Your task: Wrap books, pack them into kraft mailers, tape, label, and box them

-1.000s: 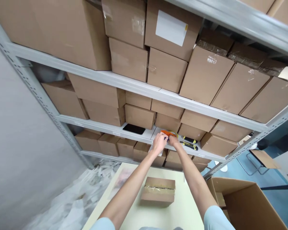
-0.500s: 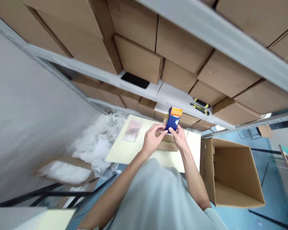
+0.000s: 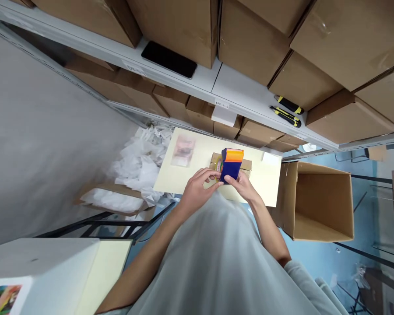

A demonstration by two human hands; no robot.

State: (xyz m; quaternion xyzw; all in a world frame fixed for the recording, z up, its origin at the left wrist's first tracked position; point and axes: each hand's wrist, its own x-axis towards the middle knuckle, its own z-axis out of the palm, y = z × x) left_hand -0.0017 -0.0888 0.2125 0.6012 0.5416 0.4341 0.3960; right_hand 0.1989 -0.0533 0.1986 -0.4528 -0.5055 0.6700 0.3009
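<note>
A small blue box with an orange top [image 3: 231, 167] is held upright over the table. My right hand [image 3: 243, 186] grips its lower right part, thumb across the front face. At its lower left edge, the fingers of my left hand [image 3: 200, 186] are bent, with thumb and fingertips touching the box. Just left of the box shows part of a yellow-rimmed round item [image 3: 218, 165], mostly hidden. Behind it, a brown cardboard piece [image 3: 246, 166] lies on the cream table [image 3: 262, 188]. A clear packet with a pinkish print [image 3: 183, 151] rests at the table's left.
A large open carton [image 3: 323, 203] stands right of the table. Above, a grey shelf [image 3: 243, 94] holds boxes, a black phone [image 3: 169, 59] and yellow-black cutters [image 3: 286, 116]. White crumpled wrapping [image 3: 139, 164] is piled at the left.
The view has shifted, showing more of the table and shelf front. The box has turned slightly in my hands; both hands remain on it.
</note>
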